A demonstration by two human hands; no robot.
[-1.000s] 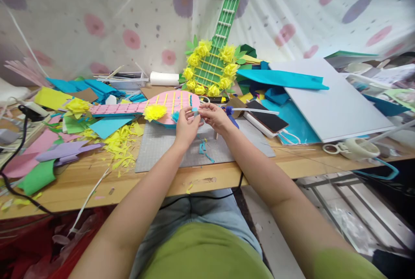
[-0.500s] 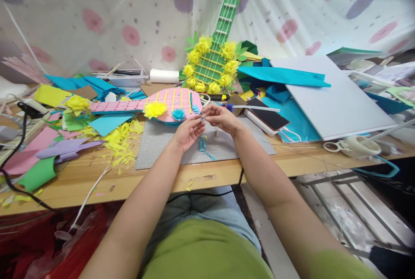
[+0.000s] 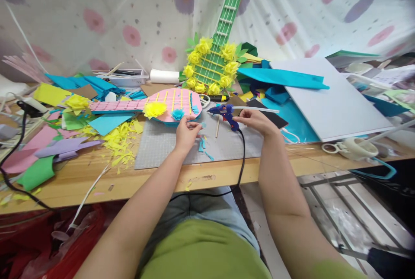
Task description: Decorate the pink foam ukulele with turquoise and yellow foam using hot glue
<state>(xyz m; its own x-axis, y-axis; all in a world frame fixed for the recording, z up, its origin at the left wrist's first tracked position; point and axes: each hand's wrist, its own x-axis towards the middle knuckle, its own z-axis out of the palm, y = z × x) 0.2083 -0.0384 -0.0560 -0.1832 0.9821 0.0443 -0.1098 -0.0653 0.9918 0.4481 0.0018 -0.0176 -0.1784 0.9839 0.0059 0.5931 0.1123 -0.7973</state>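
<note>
a white plastic tray [image 3: 129,81], far left, held thin sticks [image 3: 114,69]. the left hand [image 3: 186,135] pinched a small, blurry light-blue scrap [image 3: 203,125] over the grey mat [image 3: 162,149]; whether the right hand [image 3: 257,121] gripped the dark-blue plastic glue gun [image 3: 225,112], i couldn't tell. the far green paper guitar [image 3: 223,24] was cut off above.

Behind the glue gun [image 3: 225,111], the green guitar [image 3: 222,32] is cut off at the top. Left of the gun, the scrap [image 3: 203,125] is blurred; right, the right hand [image 3: 257,121] partly hides the phone [image 3: 277,118].
</note>
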